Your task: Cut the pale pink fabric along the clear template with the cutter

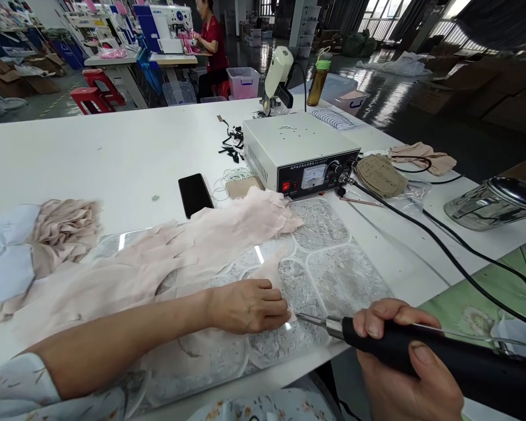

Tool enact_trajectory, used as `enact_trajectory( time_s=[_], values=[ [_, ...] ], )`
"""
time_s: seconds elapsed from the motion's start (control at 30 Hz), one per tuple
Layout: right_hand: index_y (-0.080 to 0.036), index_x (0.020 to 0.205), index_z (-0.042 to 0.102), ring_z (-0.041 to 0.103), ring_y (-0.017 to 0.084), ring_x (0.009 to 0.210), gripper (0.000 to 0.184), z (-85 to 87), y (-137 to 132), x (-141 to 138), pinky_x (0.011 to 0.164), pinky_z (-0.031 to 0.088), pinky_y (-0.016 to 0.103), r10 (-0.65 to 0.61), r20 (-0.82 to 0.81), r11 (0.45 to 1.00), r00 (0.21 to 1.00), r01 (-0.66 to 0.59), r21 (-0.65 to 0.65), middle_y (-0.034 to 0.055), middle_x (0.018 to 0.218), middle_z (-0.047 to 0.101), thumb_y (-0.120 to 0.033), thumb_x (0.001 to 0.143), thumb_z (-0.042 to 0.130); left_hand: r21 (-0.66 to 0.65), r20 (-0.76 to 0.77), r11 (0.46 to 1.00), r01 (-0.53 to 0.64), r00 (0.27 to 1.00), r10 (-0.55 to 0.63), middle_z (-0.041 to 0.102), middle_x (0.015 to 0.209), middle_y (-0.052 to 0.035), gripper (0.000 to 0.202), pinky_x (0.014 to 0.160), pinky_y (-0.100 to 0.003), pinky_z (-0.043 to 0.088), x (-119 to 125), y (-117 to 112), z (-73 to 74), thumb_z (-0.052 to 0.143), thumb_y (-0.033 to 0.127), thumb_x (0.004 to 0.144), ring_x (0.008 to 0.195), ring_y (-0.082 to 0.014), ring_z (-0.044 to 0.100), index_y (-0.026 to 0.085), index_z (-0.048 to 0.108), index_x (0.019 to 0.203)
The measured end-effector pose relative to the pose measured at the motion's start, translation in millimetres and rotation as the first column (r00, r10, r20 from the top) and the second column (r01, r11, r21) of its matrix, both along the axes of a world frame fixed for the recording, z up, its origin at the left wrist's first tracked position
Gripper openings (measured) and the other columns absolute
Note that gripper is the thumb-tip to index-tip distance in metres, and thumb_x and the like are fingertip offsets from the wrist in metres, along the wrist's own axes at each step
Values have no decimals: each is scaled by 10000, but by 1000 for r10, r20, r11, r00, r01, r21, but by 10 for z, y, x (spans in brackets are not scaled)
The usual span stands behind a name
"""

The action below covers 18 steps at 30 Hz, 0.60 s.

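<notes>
- Low in the head view, at the near edge of the white table [114,146], my right hand [403,362] is wrapped tight around a black-handled cutting wand [421,348], thumb on top, fingers curled underneath
- I see the wand's long axis lying nearly flat, from the lower right toward the left; its thin metal tip [309,318] points left and slightly away from me, ending just at my left fingertips
- My left hand [249,305] lies palm down, fingers together and flat, pressing the near edge of a pale pink fabric piece [193,257]; it grips nothing, it only holds the cloth down
- That fabric stretches from my left hand up and back toward the white control box [302,152], lying over a clear glass sheet with lace patterns [342,275] beneath it
- A black cable [442,248] runs from the front of the box across the table toward the right
- A black phone [195,194] lies flat just left of the box, and a stack of folded pink pieces [65,225] sits at the far left
- Behind the box stand a bottle with a green cap [318,82] and a white cutter [278,73]
- Far back, a person in red [213,41] sits at a sewing machine [166,26]
</notes>
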State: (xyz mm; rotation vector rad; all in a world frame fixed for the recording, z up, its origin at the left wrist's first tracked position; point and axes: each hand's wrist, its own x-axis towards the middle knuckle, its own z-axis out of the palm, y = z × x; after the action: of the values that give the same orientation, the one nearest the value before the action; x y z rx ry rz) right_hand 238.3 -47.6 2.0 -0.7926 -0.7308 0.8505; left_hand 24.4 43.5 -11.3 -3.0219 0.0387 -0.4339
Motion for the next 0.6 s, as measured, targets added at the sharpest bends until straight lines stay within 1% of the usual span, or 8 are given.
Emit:
enact_trajectory(
  time_s=[0.1, 0.23, 0.43, 0.6],
  values=[
    [-188, 813, 586, 492, 98, 566, 112, 15, -4, 10, 492, 466, 266, -8, 1, 1000, 1000, 8, 11, -1, 752, 534, -273, 743, 602, -2, 7, 1000, 4, 1000, -4, 606, 833, -47, 174, 655, -284, 398, -2, 1, -4, 468, 121, 982, 738, -132, 540, 110, 641, 984],
    [-190, 822, 589, 499, 103, 577, 115, 4, -8, -11, 499, 469, 273, 21, 31, 1000, 999, -22, 7, 0, 760, 520, -289, 764, 600, -5, 19, 1000, 17, 1000, -16, 610, 830, -49, 192, 649, -287, 399, 3, 5, 5, 458, 117, 983, 731, -136, 538, 98, 650, 987],
    [-189, 827, 588, 500, 100, 580, 117, -36, 4, -40, 506, 481, 271, 40, 54, 999, 998, -41, 11, 0, 768, 507, -292, 773, 605, 1, 1, 1000, 13, 1000, -13, 619, 864, -61, 210, 651, -284, 395, 1, 5, 11, 442, 123, 990, 744, -140, 540, 116, 652, 982],
    [-191, 828, 584, 503, 100, 588, 114, -23, -3, -34, 506, 487, 271, 52, 66, 999, 996, -52, 4, 0, 775, 503, -294, 782, 602, 6, -3, 1000, 8, 1000, -8, 618, 851, -59, 186, 660, -280, 398, 0, 0, 3, 459, 127, 988, 745, -138, 543, 124, 645, 984]
  ],
)
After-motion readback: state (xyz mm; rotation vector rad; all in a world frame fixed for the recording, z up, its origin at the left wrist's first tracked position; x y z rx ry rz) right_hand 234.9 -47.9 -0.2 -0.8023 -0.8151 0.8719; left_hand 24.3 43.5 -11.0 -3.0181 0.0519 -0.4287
